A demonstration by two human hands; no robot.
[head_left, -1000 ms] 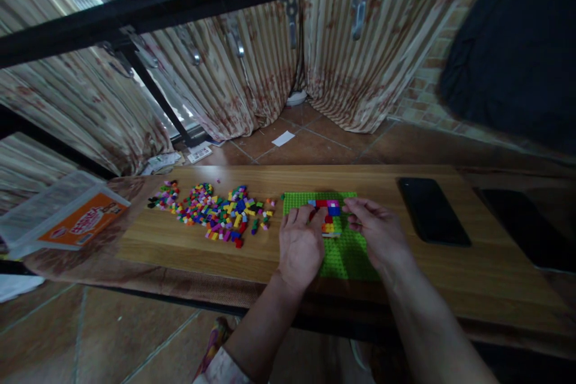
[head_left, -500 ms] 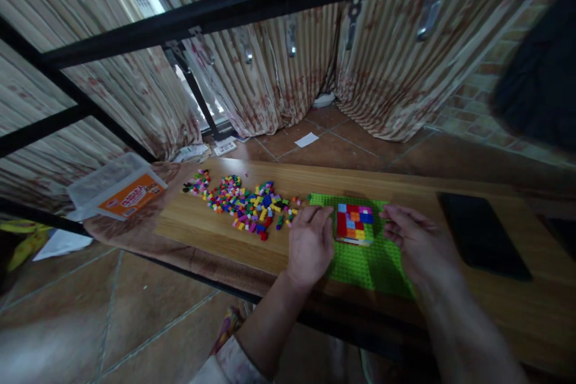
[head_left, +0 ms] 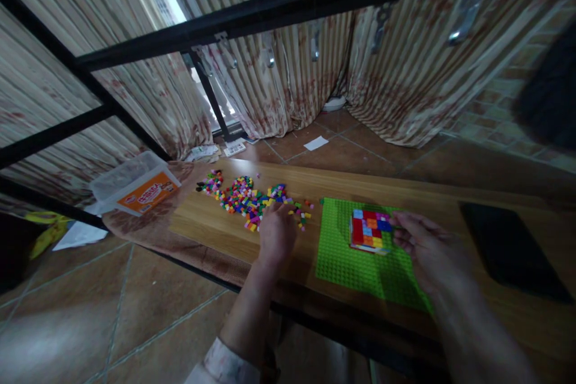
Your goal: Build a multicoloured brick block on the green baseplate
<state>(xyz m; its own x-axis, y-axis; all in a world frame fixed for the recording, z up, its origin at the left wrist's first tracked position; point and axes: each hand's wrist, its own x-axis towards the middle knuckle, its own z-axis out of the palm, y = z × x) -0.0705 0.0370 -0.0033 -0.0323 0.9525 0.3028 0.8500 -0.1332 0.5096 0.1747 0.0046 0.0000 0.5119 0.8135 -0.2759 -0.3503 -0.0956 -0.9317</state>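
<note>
A green baseplate (head_left: 335, 252) lies on the wooden board, and on it stands a square block built of coloured toy bricks (head_left: 369, 231), red, blue, orange and yellow on top. My right hand (head_left: 420, 246) is at the block's right side, thumb and forefinger pinched together near its edge; whether a brick is between them is too small to make out. My left hand (head_left: 276, 231) reaches over the near right part of the loose brick pile (head_left: 245, 197), its fingers bent down among the bricks. The fingertips are partly hidden behind the hand.
A clear plastic tub (head_left: 128, 177) with an orange label stands at the left on a brown cloth (head_left: 135, 234). A dark flat tablet-like slab (head_left: 513, 249) lies right of the baseplate on the wooden board (head_left: 202, 222). Striped curtains and a black metal frame rise behind.
My left hand has moved left from the baseplate's edge to the loose bricks. My right hand stays beside the brick block. The whole view has shifted slightly.
</note>
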